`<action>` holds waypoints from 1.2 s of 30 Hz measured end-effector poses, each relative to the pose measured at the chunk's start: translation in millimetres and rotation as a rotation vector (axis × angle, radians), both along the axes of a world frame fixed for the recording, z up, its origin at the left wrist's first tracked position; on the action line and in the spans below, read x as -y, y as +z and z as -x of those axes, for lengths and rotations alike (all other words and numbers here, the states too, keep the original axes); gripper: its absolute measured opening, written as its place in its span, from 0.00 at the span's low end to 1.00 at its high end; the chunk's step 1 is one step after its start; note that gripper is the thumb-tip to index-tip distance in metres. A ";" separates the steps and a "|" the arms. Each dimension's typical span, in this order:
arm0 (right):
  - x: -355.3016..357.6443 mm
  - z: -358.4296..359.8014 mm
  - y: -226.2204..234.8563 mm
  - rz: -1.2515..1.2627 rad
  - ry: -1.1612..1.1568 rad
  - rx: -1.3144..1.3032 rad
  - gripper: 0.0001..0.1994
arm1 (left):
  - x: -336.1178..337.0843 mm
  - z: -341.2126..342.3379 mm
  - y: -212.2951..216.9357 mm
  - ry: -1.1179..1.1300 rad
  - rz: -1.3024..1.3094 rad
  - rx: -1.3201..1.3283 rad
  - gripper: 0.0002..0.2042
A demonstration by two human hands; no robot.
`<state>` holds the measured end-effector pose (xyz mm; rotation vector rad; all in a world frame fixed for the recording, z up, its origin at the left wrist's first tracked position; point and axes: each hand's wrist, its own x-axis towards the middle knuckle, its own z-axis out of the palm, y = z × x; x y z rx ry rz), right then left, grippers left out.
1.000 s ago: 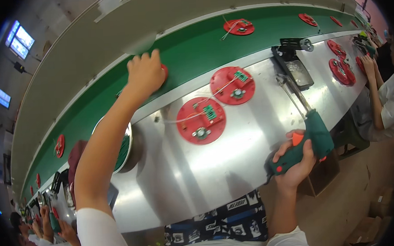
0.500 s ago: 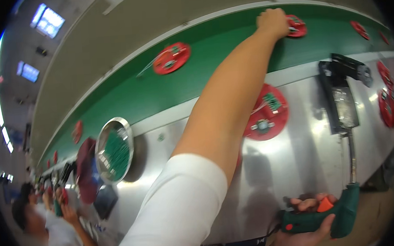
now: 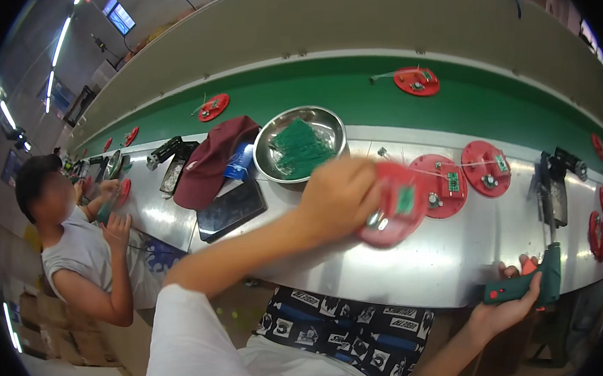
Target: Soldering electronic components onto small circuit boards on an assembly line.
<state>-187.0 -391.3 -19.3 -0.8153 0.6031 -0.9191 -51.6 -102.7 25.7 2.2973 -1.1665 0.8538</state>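
Steel bench, left hand [image 3: 337, 198] gripping motion-blurred red disc [image 3: 390, 206], right hand [image 3: 503, 306] around half-hidden green screwdriver [image 3: 525, 286].

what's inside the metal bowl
The metal bowl holds a loose heap of thin green pieces, like short wires or pins. The heap covers most of the bottom, so anything beneath it cannot be seen. No hand is in it.
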 end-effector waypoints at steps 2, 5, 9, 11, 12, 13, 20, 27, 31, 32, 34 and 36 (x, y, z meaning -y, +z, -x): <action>-35.0 -4.8 11.6 -0.097 0.080 0.084 0.18 | -26.3 27.9 -36.2 0.106 0.031 -0.098 0.07; -69.0 -10.5 12.7 -0.018 0.319 0.157 0.16 | -46.3 47.0 -33.3 0.194 0.031 -0.075 0.06; -87.9 -11.1 2.8 0.151 0.320 0.044 0.15 | -79.8 3.0 0.6 0.303 0.145 -0.043 0.07; -86.8 -8.0 3.0 0.131 0.286 0.065 0.14 | -97.0 -34.0 5.1 0.487 0.085 -0.143 0.06; -83.6 -9.1 1.8 0.144 0.288 0.060 0.14 | -105.0 -52.6 -4.6 0.487 0.097 -0.149 0.06; -79.5 -11.7 0.1 0.118 0.313 0.034 0.14 | -113.1 -71.8 -20.0 0.540 -0.005 -0.228 0.06; -83.2 -14.6 1.4 0.191 0.328 -0.034 0.15 | -121.1 -76.6 -30.3 0.541 0.080 -0.349 0.07; -82.6 -14.7 -2.2 0.211 0.310 -0.088 0.16 | -132.9 -77.4 -27.0 0.425 0.332 -0.457 0.11; -82.3 -15.5 -3.1 0.233 0.296 -0.094 0.16 | -130.5 -75.3 -20.1 0.451 0.378 -0.633 0.11; -83.8 -16.1 -2.2 0.236 0.292 -0.087 0.16 | -131.5 -77.5 -23.7 0.437 0.412 -0.561 0.11; -84.6 -15.8 -1.5 0.240 0.283 -0.082 0.16 | -131.3 -78.3 -23.3 0.417 0.446 -0.491 0.12; -84.2 -14.8 -1.8 0.258 0.302 -0.105 0.15 | -129.7 -77.2 -16.5 0.388 0.498 -0.454 0.12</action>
